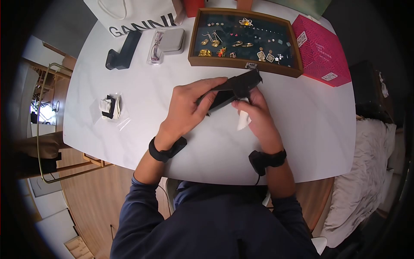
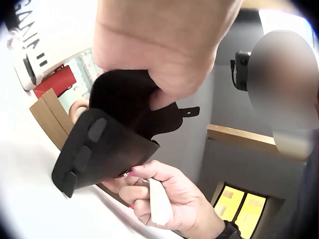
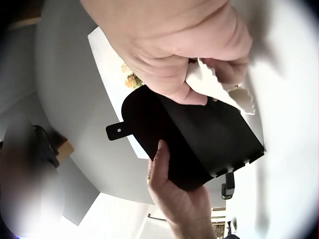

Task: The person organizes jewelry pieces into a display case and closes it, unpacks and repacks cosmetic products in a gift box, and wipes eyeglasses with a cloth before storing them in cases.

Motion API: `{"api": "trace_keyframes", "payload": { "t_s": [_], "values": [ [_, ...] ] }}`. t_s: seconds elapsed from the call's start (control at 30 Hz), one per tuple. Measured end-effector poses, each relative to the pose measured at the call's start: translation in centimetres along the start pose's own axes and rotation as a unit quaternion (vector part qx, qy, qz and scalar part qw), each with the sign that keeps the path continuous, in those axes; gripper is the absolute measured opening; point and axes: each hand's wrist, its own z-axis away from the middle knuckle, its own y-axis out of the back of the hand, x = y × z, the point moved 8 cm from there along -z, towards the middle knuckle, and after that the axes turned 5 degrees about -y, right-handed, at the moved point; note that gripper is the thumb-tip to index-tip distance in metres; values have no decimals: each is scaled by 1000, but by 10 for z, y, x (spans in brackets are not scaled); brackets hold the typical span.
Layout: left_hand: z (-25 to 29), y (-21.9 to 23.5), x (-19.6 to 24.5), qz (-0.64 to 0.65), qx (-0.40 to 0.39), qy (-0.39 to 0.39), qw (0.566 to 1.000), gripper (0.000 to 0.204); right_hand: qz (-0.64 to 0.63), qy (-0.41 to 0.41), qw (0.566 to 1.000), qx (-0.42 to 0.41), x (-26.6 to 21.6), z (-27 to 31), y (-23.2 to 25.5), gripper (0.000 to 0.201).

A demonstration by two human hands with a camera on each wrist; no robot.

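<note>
A black case with a small snap tab (image 3: pixel 118 130) is held in the air between both hands, its flap (image 2: pixel 124 94) spread open. The left hand (image 1: pixel 185 105) grips the case by its left part, thumb against the inside in the right wrist view. At the other end, the right hand (image 1: pixel 261 116) pinches the case's edge and also holds a crumpled white cloth (image 1: pixel 244 120) against the palm. In the left wrist view the case's outer side (image 2: pixel 99 154) shows dark oval patches. Whether anything lies inside it cannot be seen.
Behind the hands stands a jewellery display box (image 1: pixel 246 68), with a pink box (image 1: pixel 323 56) at its right. Glasses (image 1: pixel 156 47), a grey case (image 1: pixel 174 41), a dark box (image 1: pixel 127 49) and a white bag (image 1: pixel 138 15) stand back left. A plastic-wrapped cloth (image 1: pixel 111 106) lies at left.
</note>
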Motion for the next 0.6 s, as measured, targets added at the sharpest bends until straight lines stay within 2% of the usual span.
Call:
{"api": "trace_keyframes", "payload": {
  "t_s": [0.03, 0.1, 0.13, 0.2, 0.27, 0.33, 0.37, 0.43, 0.47, 0.5, 0.53, 0.57, 0.6],
  "values": [
    [0, -3, 1, -29, -24, 0, 999, 30, 0, 0, 1000, 0, -6, 2, -2, 52],
    [-1, -4, 0, -21, -30, -6, 999, 30, -117, -95, 988, -16, -3, 7, -9, 49],
    [-1, -5, 0, -12, -36, -13, 999, 29, -118, -95, 988, -16, -5, 7, -13, 49],
    [-1, -6, 0, 29, -28, 2, 999, 27, -85, -89, 988, 91, -5, 7, -4, 46],
    [0, -8, -6, 71, -20, 15, 997, 24, -90, -84, 988, 91, -1, 5, 0, 45],
    [2, 7, -26, 104, 95, 43, 989, 16, -96, -78, 988, 90, 1, 3, 4, 45],
    [2, 8, -30, 103, 95, 43, 989, 16, -101, -81, 988, 82, 2, 3, 6, 42],
    [3, 26, -16, -90, 181, -27, 979, 16, -107, -83, 988, 74, 1, 3, 5, 41],
    [2, 27, -4, -211, 179, -53, 959, 13, -116, -86, 987, 66, 1, 3, 2, 42],
    [2, 28, -2, -211, 179, -54, 960, 13, -124, -89, 987, 59, 1, 3, 0, 43],
    [0, 16, 12, -353, 110, -128, 920, 11, -124, -88, 987, 59, 1, 2, -2, 43],
    [2, 0, 21, -484, 38, -197, 852, 10, -137, -87, 985, 63, 2, 2, -4, 43],
    [2, -7, 26, -462, 31, -207, 862, 10, -149, -85, 983, 66, 3, 2, -5, 42]
  ]
}}
